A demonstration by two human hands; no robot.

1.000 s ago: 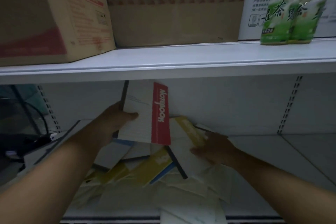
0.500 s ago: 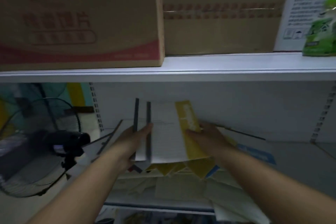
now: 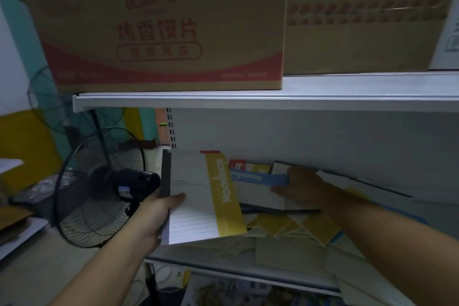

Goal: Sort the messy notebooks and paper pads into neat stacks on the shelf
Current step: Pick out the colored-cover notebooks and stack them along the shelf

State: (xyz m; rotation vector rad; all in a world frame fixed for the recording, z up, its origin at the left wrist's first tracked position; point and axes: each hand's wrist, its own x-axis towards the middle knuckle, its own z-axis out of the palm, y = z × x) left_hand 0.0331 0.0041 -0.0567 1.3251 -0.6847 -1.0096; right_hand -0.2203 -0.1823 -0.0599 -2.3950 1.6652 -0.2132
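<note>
My left hand (image 3: 159, 211) grips a small bundle of notebooks at the left end of the lower shelf; the top one is a white notebook with a yellow band (image 3: 198, 196), and a red edge shows behind it. To its right my right hand (image 3: 298, 187) rests on a notebook with a blue band (image 3: 258, 179), fingers curled on its right edge. Under both lies a messy heap of notebooks and pads (image 3: 293, 228), white, yellow and blue, spread over the lower shelf (image 3: 223, 268).
A black standing fan (image 3: 99, 189) is close beside the shelf's left end. On the upper shelf (image 3: 248, 100) stand a red-printed cardboard box (image 3: 161, 25) and a plain taped box (image 3: 360, 20). More goods lie below the lower shelf.
The view swung left. My left hand carried its notebooks to the shelf's left end with the yellow-banded one added on top. My right hand let go of that one and reached to the blue-banded notebook.
</note>
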